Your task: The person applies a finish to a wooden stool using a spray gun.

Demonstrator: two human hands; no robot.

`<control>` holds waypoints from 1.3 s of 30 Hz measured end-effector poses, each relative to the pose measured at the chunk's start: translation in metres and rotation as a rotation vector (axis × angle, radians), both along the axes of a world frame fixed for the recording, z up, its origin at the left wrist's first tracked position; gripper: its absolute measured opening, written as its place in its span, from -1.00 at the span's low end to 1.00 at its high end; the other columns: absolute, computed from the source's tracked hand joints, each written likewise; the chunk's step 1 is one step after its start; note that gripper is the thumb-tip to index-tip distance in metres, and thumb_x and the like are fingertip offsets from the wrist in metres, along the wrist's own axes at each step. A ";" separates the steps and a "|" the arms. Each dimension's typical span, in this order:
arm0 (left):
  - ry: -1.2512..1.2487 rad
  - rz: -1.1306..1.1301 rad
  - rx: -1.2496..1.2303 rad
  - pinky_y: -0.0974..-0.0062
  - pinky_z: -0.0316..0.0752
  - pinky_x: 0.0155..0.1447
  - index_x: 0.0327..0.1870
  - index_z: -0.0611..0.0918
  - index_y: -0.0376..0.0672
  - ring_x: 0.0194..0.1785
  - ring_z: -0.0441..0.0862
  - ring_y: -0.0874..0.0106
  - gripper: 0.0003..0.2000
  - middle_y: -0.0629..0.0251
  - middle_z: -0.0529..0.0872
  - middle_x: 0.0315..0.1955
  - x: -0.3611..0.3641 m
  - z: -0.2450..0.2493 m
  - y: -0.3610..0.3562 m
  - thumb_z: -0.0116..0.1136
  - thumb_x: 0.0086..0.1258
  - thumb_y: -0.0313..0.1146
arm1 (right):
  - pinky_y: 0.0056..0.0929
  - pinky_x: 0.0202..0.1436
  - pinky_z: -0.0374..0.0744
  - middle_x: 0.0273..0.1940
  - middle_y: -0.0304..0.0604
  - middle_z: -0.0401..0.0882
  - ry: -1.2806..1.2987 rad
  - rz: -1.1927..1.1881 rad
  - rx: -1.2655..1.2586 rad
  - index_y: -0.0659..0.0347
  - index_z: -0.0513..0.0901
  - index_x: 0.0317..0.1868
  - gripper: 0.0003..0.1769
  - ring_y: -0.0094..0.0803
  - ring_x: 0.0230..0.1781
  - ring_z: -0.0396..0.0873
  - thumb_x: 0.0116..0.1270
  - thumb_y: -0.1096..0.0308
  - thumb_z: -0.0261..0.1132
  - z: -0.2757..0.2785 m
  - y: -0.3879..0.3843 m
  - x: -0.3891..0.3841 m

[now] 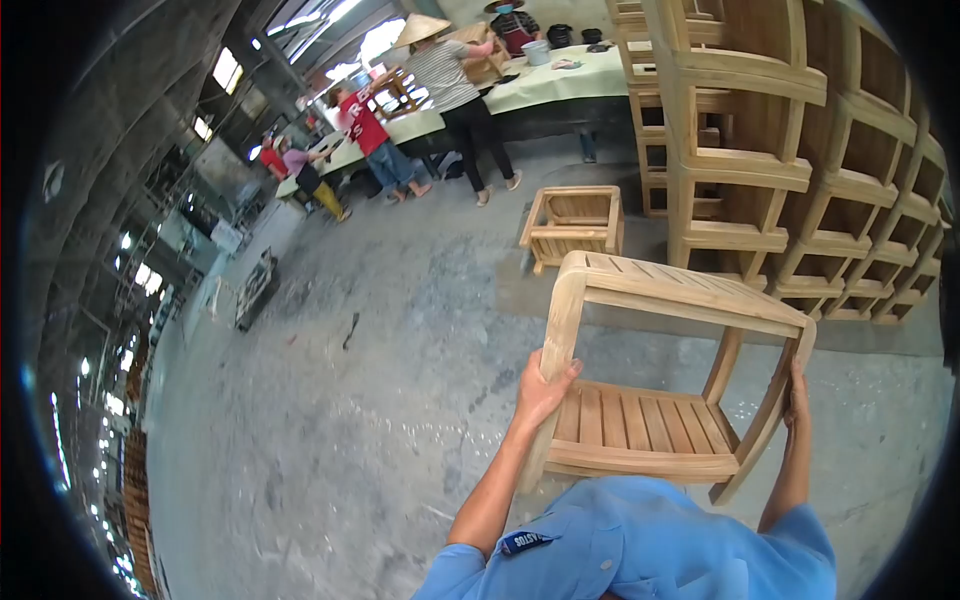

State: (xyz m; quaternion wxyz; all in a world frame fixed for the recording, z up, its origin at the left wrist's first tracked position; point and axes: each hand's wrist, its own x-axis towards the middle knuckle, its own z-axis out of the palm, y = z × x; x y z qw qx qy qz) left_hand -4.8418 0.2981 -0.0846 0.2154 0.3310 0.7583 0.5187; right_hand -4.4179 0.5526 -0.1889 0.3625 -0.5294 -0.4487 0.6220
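Observation:
Held out in front of my blue shirt is a small wooden side table [645,468] with a slatted top and a slatted lower shelf. My left hand [543,390] is closed around its left front leg, thumb on the near face. On the other side, my right hand [797,400] grips the right leg from outside; its fingers are partly hidden behind the wood. The table looks slightly tilted in my grip.
Another small wooden table [575,232] lies on the concrete floor ahead. Tall stacks of similar wooden frames [745,170] rise at the right. Several people work along a long cloth-covered table [590,80] at the back. A dark strap-like thing [351,330] and a low cart [257,292] are on the floor leftward.

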 end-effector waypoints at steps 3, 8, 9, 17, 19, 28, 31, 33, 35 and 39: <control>-0.012 -0.068 -0.005 0.40 0.52 0.05 0.07 0.53 -0.35 -0.09 0.63 0.38 -0.41 0.14 0.70 -0.17 -0.087 -0.034 0.066 0.39 0.25 0.01 | -0.33 -0.22 0.58 -0.22 -0.08 0.59 -0.052 -0.094 0.025 0.44 0.50 0.12 0.01 -0.32 -0.25 0.58 0.18 -0.49 0.21 -0.029 0.058 -0.076; -0.082 -0.001 -0.016 0.40 0.52 0.04 0.06 0.53 -0.35 -0.08 0.62 0.38 -0.43 0.16 0.69 -0.17 -0.205 -0.050 0.150 0.39 0.27 -0.03 | -0.21 0.21 0.47 0.16 0.10 0.50 -0.123 -0.041 -0.021 0.50 0.33 0.34 0.16 -0.17 0.15 0.50 0.15 -0.47 0.26 -0.012 0.156 -0.204; -0.104 -0.006 -0.028 0.41 0.52 0.02 0.06 0.53 -0.35 -0.11 0.61 0.40 -0.44 0.17 0.69 -0.18 -0.226 -0.041 0.159 0.39 0.27 -0.04 | -0.21 0.21 0.47 0.16 0.10 0.50 -0.136 -0.037 -0.029 0.50 0.33 0.34 0.16 -0.17 0.15 0.50 0.15 -0.47 0.26 -0.015 0.174 -0.223; -0.075 0.039 -0.050 0.47 0.54 -0.13 0.01 0.55 -0.30 -0.24 0.60 0.50 -0.51 0.25 0.68 -0.25 -0.377 -0.027 0.247 0.39 0.28 -0.08 | -0.24 0.39 0.32 0.33 0.13 0.37 -0.115 0.003 -0.039 0.44 0.25 0.43 0.15 -0.12 0.34 0.36 0.16 -0.40 0.32 -0.024 0.262 -0.393; -0.070 0.011 0.022 0.46 0.55 -0.12 -0.01 0.55 -0.28 -0.24 0.60 0.50 -0.54 0.26 0.68 -0.26 -0.417 -0.036 0.265 0.40 0.27 -0.12 | -0.29 0.33 0.39 0.28 0.05 0.44 -0.117 -0.015 0.002 0.42 0.26 0.43 0.04 -0.19 0.28 0.44 0.24 -0.27 0.34 -0.010 0.268 -0.427; -0.092 -0.125 -0.071 0.45 0.54 0.01 0.10 0.51 -0.32 -0.10 0.64 0.44 -0.53 0.21 0.68 -0.12 -0.544 -0.008 0.354 0.39 0.23 -0.30 | -0.36 0.04 0.54 -0.04 -0.09 0.61 -0.160 -0.036 -0.001 0.41 0.48 0.22 -0.16 -0.36 -0.05 0.56 0.15 -0.11 0.46 0.004 0.312 -0.536; -0.106 -0.081 -0.135 0.44 0.53 0.02 0.14 0.50 -0.32 -0.09 0.63 0.42 -0.52 0.20 0.68 -0.11 -0.580 -0.034 0.384 0.34 0.21 -0.36 | -0.37 -0.07 0.57 -0.14 -0.13 0.62 -0.220 -0.089 0.014 0.40 0.53 0.14 -0.27 -0.42 -0.16 0.58 0.12 0.03 0.51 -0.001 0.344 -0.573; -0.156 -0.051 -0.155 0.44 0.53 0.01 0.14 0.50 -0.32 -0.10 0.63 0.42 -0.53 0.21 0.68 -0.12 -0.597 -0.046 0.412 0.31 0.20 -0.39 | -0.38 -0.14 0.58 -0.21 -0.14 0.64 -0.260 -0.075 0.048 0.41 0.56 0.09 -0.33 -0.42 -0.24 0.59 0.13 0.06 0.50 -0.007 0.373 -0.590; -0.141 -0.027 -0.150 0.45 0.53 -0.21 0.01 0.55 -0.27 -0.30 0.59 0.47 -0.64 0.30 0.65 -0.29 -0.624 -0.062 0.443 0.29 0.19 -0.40 | -0.38 -0.21 0.58 -0.25 -0.16 0.64 -0.269 -0.090 0.047 0.42 0.57 0.05 -0.36 -0.42 -0.31 0.59 0.11 0.10 0.50 -0.018 0.404 -0.617; -0.169 0.004 -0.261 0.46 0.53 -0.24 -0.03 0.57 -0.27 -0.33 0.60 0.47 -0.68 0.30 0.65 -0.33 -0.674 -0.085 0.508 0.26 0.18 -0.41 | -0.39 -0.22 0.57 -0.25 -0.12 0.66 -0.333 -0.113 -0.017 0.45 0.60 0.02 -0.38 -0.42 -0.31 0.59 0.07 0.14 0.49 -0.045 0.480 -0.667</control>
